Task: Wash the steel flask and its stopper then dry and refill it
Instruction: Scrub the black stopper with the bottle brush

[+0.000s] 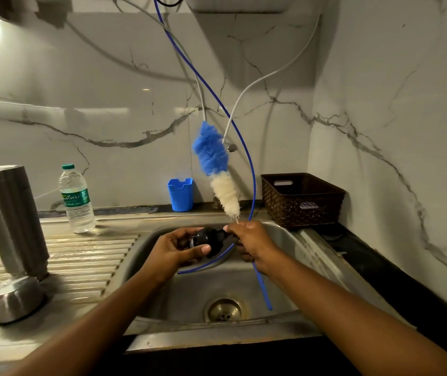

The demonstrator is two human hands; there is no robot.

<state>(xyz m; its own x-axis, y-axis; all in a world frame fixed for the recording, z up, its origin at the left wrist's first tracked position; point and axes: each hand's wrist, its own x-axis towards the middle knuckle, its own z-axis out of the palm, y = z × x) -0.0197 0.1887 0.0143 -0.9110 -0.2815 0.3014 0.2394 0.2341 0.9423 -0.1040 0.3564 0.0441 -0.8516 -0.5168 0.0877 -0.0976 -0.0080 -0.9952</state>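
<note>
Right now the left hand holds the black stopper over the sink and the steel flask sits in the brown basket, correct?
No. The head view shows the steel flask standing on the drainboard, not in the brown basket; the rest holds.

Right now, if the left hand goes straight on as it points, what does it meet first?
Likely the right hand, gripping the brush: the left hand points at it, and the black stopper it holds looks almost touching. Depth unclear.

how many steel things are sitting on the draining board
2: the tall flask stands at the left of the draining board, and a small steel cup sits just in front of it, nearer the camera. Nothing seems hidden.
</note>
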